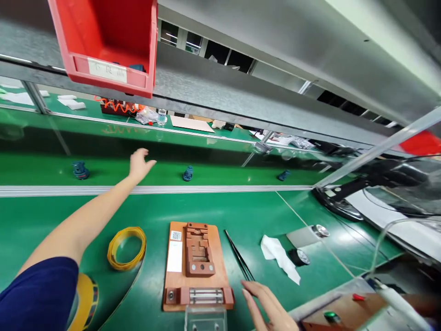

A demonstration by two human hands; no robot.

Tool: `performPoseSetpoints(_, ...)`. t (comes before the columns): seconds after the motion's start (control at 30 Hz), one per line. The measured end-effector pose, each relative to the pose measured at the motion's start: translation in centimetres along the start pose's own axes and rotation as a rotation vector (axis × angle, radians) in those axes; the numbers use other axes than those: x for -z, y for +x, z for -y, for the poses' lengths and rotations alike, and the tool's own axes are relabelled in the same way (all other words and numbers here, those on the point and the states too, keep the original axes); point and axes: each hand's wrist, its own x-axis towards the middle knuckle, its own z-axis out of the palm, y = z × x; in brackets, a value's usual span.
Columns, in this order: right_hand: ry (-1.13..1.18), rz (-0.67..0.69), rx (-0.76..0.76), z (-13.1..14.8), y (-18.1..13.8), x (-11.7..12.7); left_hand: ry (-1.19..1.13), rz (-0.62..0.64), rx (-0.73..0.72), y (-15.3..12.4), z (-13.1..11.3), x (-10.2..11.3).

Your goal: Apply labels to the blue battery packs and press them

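Note:
My left hand (139, 164) is stretched far out over the green conveyor belt (223, 175), fingers apart and empty, between a dark blue part (80, 170) on its left and another blue part (188, 173) on its right. A third blue part (284, 175) lies further right on the belt. My right hand (267, 307) rests open and flat on the green table (41, 216), just right of the brown fixture board (196, 265) and below the black tweezers (239, 261).
A yellow tape coil (126, 247) lies left of the fixture. A white cloth (279, 255), a small round gauge (299, 257) and a metal cup (320, 231) sit to the right. A red bin (106, 43) hangs overhead. Dark cables and a tool stand at right.

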Motion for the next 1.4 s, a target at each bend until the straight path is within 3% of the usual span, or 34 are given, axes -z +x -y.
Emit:
performPoseSetpoints(0.07, 0.020, 0.014, 0.009, 0.6, 1.0, -0.9, -0.064, 0.184, -0.006, -0.7, -1.7, -6.3)
performPoseSetpoints(0.13, 0.041, 0.040, 0.021, 0.8, 1.7, -1.4, -0.105, 0.258, 0.023, -1.7, -3.1, -11.9)
performPoseSetpoints(0.23, 0.074, 0.081, 0.046, 0.5, 1.9, -1.2, -0.152, 0.278, 0.084, -2.7, -4.5, -17.3)
performPoseSetpoints(0.33, 0.094, 0.061, 0.028, -0.1, 1.9, -0.7, -0.210, 0.327, 0.092, -2.6, -4.9, -18.8)
performPoseSetpoints(0.47, 0.168, 0.031, -0.123, -0.5, 4.0, -1.8, -0.243, 0.471, -0.033, -2.8, -4.8, -17.9)
performPoseSetpoints(0.57, 0.276, 0.063, -0.179, 0.2, 6.6, -3.7, -0.200, 0.612, -0.170, -4.9, -5.2, -17.7)
performPoseSetpoints(0.73, 0.415, 0.138, -0.147, 1.0, 7.8, -4.8, -0.156, 0.891, -0.291, -8.5, -7.3, -20.9)
performPoseSetpoints(0.87, 0.414, 0.083, -0.198, -0.2, 5.7, -3.3, -0.201, 0.885, -0.203, -8.4, -9.0, -23.3)
performPoseSetpoints(0.97, 0.417, 0.032, -0.250, -1.4, 4.5, -2.2, -0.297, 0.800, -0.070, -7.1, -10.4, -23.0)
performPoseSetpoints(1.07, 0.440, 0.019, -0.291, -2.4, 4.7, -1.9, -0.451, 0.797, 0.065, -6.5, -12.0, -20.9)
performPoseSetpoints(1.17, 0.497, 0.027, -0.322, -3.0, 6.1, -2.3, -0.626, 0.885, 0.175, -7.6, -13.2, -17.0)
performPoseSetpoints(1.27, 0.590, 0.021, -0.327, -3.3, 8.4, -3.3, -0.794, 0.937, 0.250, -10.3, -13.5, -12.2)
performPoseSetpoints(1.4, 0.750, -0.022, -0.274, -2.5, 11.3, -5.0, -1.069, 0.896, 0.553, -15.4, -12.9, -6.3)
